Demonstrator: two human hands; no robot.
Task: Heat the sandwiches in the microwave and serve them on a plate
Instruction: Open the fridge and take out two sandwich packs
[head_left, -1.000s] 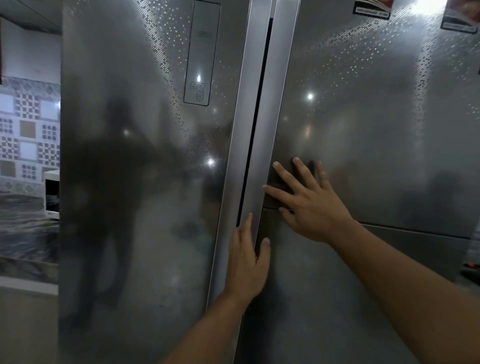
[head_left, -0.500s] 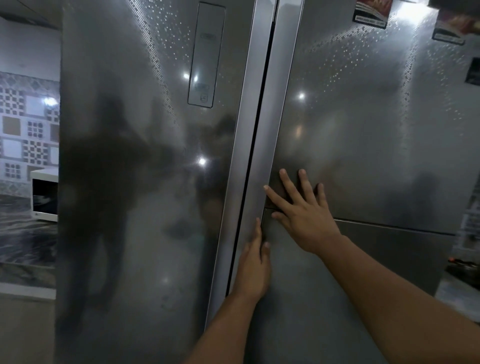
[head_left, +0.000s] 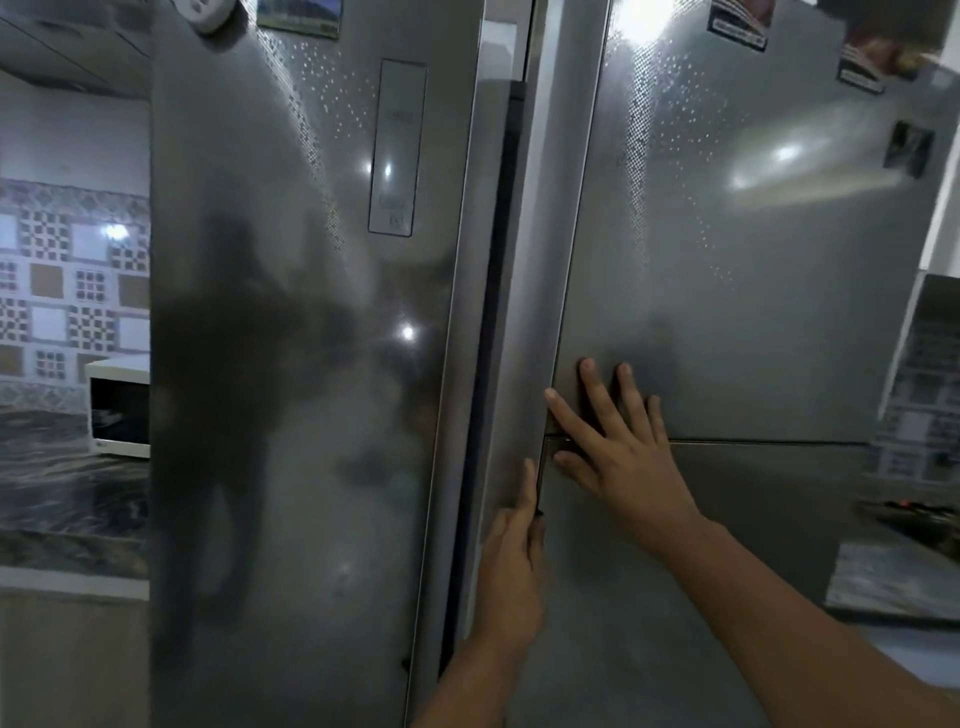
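Patterned wall tiles (head_left: 57, 291) and a dark marbled counter (head_left: 62, 488) fill the far left, and on that counter sits the white microwave (head_left: 118, 408) — boxy, with a dark window in its door, only its left part showing past the refrigerator's edge. No sandwiches or plate can be seen. Most of the view is a tall steel refrigerator (head_left: 727, 286) with two doors side by side, glossy and speckled with light dots; a narrow control panel (head_left: 397, 148) is set in the left door (head_left: 311, 415), and magnets (head_left: 740, 23) cling near the top of the right one. A dark gap runs between the doors. The right hand (head_left: 626, 457) lies flat on the right door, fingers spread, across the seam where an upper panel meets a lower one. The left hand (head_left: 514, 566) — fingers together and pointing up — is against the inner edge of the right door beside the gap; whether it hooks the edge cannot be told. At far right a second counter (head_left: 893, 577) shows, blurred.
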